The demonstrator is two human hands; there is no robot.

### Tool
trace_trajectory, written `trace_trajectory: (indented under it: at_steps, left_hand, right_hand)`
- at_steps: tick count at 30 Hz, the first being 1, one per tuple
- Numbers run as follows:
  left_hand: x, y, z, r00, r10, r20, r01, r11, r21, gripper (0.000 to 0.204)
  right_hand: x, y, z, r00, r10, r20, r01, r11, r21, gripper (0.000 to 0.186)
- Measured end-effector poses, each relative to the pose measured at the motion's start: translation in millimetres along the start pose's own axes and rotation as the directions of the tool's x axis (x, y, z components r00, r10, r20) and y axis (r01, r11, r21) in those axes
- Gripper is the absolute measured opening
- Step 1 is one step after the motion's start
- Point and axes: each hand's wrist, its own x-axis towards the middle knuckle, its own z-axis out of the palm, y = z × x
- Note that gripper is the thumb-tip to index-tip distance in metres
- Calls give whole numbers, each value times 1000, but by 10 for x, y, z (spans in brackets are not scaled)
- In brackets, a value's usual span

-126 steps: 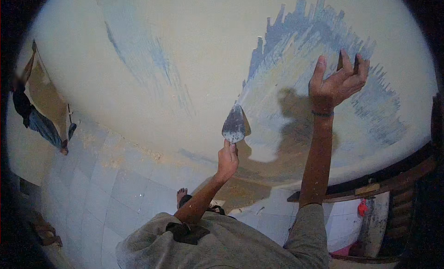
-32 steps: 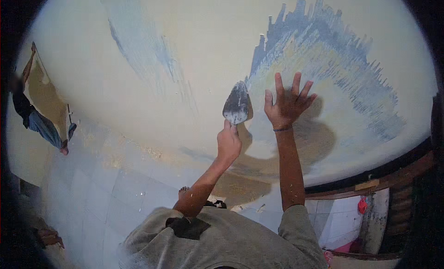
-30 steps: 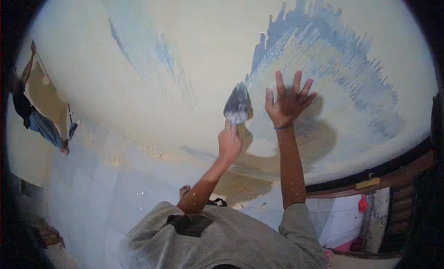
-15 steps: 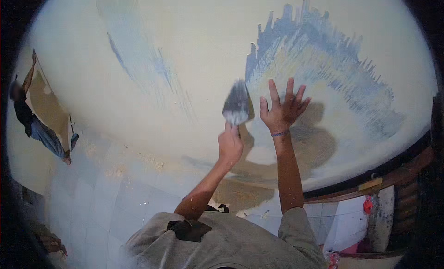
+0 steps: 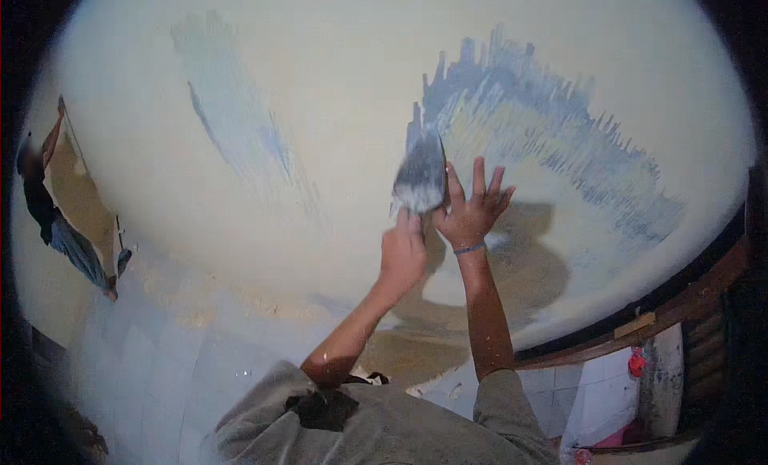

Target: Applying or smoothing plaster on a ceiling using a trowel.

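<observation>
1. The left hand (image 5: 402,253) is wrapped around the handle end of a trowel (image 5: 421,177), just under its grey blade, at about 6 o'clock from the blade.
2. The blade's pointy end aims at about 12 o'clock. It is in front of the pale wall (image 5: 344,89), at the 9 o'clock edge of a big scratchy blue patch (image 5: 512,81).
3. The right hand (image 5: 474,218) is just beside the blade, at 4 o'clock from it. Its fingers are spread wide and it has no tool. I can't tell if its thumb touches the blade.
4. A blue band (image 5: 470,249) goes around the right wrist.
5. From the blade, a thinner blue patch (image 5: 240,105) is at 10 o'clock.
6. Another person (image 5: 60,225) is far off at 9 o'clock, with an arm up.
7. Crumbly bits (image 5: 264,303) lie at 8 o'clock, by the bottom of the wall.
</observation>
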Motion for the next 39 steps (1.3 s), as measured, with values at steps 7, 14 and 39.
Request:
trace_trajectory:
  at_steps: [7,14,39]
  left_hand:
    - [846,812,-219,988,118,-102,-130,984,-121,29]
    - [513,674,-137,970,239,45,-243,963,116,38]
    - [531,993,-65,982,178,60,-184,974,130,33]
  right_hand:
    - [-138,38,-6,995,60,82,-67,993,92,40]
    - [-137,121,32,1000,-16,25,16,1000,-15,33]
    - [-54,56,-153,983,-14,185,7,999,39,90]
